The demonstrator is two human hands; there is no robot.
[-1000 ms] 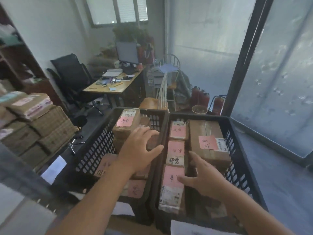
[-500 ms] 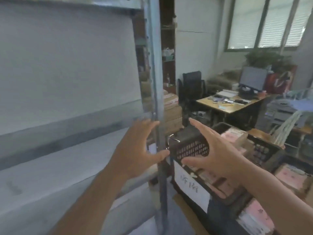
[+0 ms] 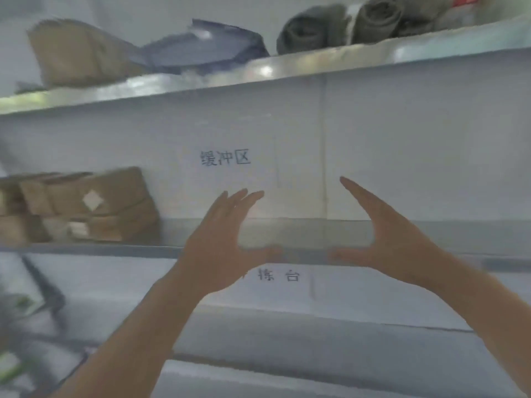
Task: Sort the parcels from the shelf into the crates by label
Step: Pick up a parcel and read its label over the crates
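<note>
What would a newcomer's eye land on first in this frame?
Two bare hands, the left hand and right hand, raised open and empty, palms facing each other, before the middle shelf. Beyond them, brown parcels are stacked at that shelf's left end, and bundles sit on the top shelf.

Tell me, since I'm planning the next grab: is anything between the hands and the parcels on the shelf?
Nothing visible. Both the left hand and right hand are open and empty, raised before the shelf. The parcels lie to their left, with only open shelf between.
</note>
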